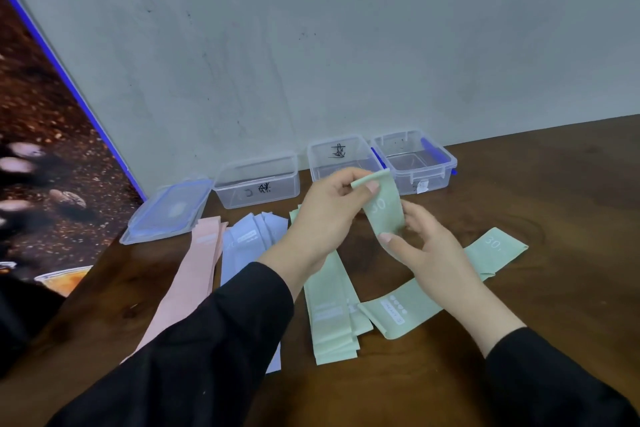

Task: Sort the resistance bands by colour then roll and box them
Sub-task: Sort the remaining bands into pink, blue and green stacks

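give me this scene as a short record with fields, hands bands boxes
left hand: pinches the top end of a mint green resistance band
right hand: holds the same band lower down
sorted piles: pink bands, pale blue bands, green bands on the brown wooden table
boxes: three clear plastic boxes, all empty
lid: clear blue-rimmed lid, lying left of the boxes

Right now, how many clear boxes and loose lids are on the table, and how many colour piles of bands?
Clear boxes: 3, at left, middle and right
Loose lids: 1
Band colour piles: 3, pink, blue and green
Total: 7
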Available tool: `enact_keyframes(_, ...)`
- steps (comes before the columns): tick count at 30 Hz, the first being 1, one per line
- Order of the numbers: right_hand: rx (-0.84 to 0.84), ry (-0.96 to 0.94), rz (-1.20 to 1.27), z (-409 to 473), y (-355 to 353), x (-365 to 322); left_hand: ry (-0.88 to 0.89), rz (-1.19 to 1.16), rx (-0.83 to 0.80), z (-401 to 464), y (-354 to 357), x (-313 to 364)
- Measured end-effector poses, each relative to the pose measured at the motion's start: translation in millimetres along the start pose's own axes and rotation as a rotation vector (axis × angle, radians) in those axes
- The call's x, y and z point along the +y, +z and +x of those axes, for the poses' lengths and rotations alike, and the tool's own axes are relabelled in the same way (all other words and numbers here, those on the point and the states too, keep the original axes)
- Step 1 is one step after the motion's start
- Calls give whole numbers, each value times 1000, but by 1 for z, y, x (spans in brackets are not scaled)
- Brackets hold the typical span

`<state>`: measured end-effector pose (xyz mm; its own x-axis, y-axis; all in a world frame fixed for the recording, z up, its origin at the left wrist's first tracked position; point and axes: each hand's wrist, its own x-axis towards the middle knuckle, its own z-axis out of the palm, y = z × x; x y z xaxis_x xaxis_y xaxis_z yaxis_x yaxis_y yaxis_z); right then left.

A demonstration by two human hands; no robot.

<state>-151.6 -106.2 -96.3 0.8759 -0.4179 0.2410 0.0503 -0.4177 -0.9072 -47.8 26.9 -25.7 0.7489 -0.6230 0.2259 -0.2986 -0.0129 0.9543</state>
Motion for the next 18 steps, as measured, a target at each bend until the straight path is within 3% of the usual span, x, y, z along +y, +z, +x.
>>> enact_keyframes(4,4,21,94,7,-9,-30,134,41,33,1,-19,43)
enact_keyframes(10,-134,44,335,-3,1,-74,277,-31,199,13,-56,93)
enact_keyframes(15,-324,134,488,-25,28,-80,226,48,335,33,-87,90)
enact_keyframes(18,-305,182,419,-34,37,-73,143,252,355,45,-104,65)
